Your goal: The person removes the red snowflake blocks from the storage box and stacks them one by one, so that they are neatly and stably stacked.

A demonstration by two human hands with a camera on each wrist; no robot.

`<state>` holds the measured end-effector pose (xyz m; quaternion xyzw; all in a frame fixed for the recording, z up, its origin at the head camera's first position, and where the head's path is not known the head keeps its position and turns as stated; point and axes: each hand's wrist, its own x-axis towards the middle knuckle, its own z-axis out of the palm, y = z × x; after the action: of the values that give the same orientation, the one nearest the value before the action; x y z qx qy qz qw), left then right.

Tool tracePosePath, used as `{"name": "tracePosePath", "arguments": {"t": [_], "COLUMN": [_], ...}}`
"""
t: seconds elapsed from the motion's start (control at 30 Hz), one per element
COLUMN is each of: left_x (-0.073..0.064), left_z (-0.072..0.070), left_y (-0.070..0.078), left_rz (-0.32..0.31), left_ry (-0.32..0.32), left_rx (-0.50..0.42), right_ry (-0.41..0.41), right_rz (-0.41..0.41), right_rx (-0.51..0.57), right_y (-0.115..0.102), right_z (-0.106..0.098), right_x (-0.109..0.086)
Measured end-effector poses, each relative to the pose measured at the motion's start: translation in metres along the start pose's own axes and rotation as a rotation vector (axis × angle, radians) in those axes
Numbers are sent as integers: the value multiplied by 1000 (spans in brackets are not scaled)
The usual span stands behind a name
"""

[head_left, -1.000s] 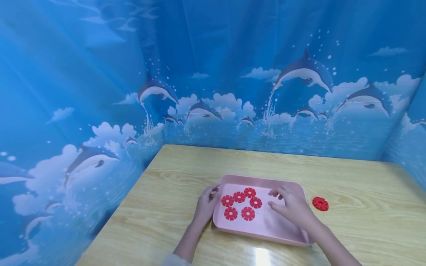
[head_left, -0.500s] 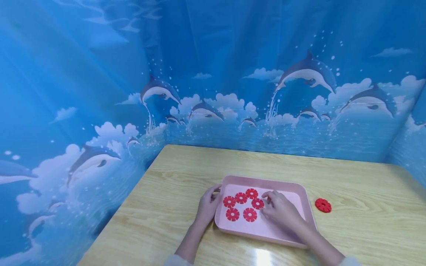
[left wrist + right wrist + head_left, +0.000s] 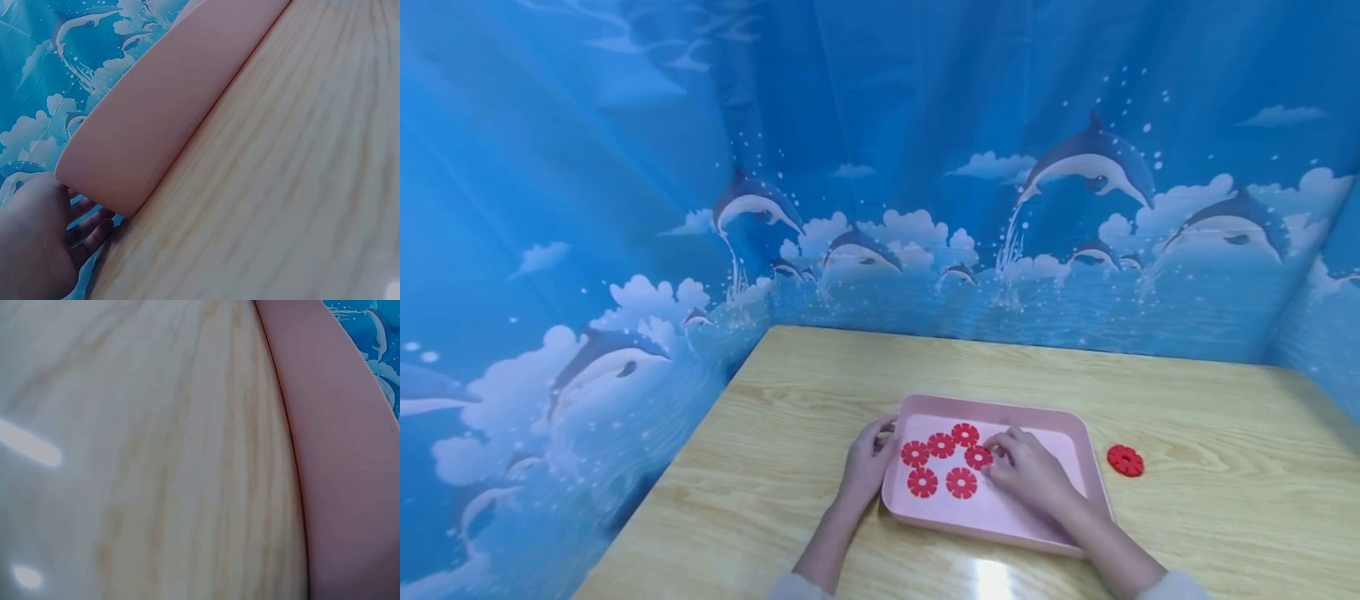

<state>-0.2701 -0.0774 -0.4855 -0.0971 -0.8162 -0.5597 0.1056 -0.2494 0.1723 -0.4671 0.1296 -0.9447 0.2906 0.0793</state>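
A shallow pink tray (image 3: pixel 1000 537) lies on the table, with several flat red notched discs in its left half, each with a round centre hole. My left hand (image 3: pixel 867 467) rests against the outside of its left wall, fingers loosely bent. In the left wrist view, the left hand (image 3: pixel 40 240) is at the corner of the tray (image 3: pixel 150 112). Inside the tray, my right hand (image 3: pixel 1033 473) pinches the right edge of one red notched disc (image 3: pixel 976 457) between thumb and fingers. Those fingertips partly cover the disc. Only the tray wall (image 3: pixel 350 450) and tabletop show in the right wrist view.
More red discs (image 3: pixel 961 482) lie close by in the tray. Outside its right wall, red notched discs (image 3: pixel 1125 460), seemingly stacked, lie on the wooden table (image 3: pixel 760 467). A blue dolphin-print curtain (image 3: pixel 880 167) hangs behind and to the left.
My right hand has moved left within the tray, from above its bare middle to the rightmost disc there, and its fingers have closed in. The left hand stays at the tray's left side.
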Motion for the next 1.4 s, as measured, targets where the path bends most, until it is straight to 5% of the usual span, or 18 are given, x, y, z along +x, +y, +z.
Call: {"name": "tracePosePath", "arguments": {"t": [0.37,0.67,1.07,1.4], "left_x": [0,0,-1,0], "left_z": [1,2,2,0], "left_y": [-2,1,2,1], "left_rz": [5,6,-6,-7], "left_ry": [3,-2,-1,3], "left_rx": [-6,-3,-13,-16], "right_ry": [20,47,120,205], "right_rz": [-30,23,-20,-29], "right_rx": [-23,-4,55,-35], "right_y": [0,-1,3,12], "right_z": [0,-8,-36,-69], "right_x": [0,-4,-14,-27]}}
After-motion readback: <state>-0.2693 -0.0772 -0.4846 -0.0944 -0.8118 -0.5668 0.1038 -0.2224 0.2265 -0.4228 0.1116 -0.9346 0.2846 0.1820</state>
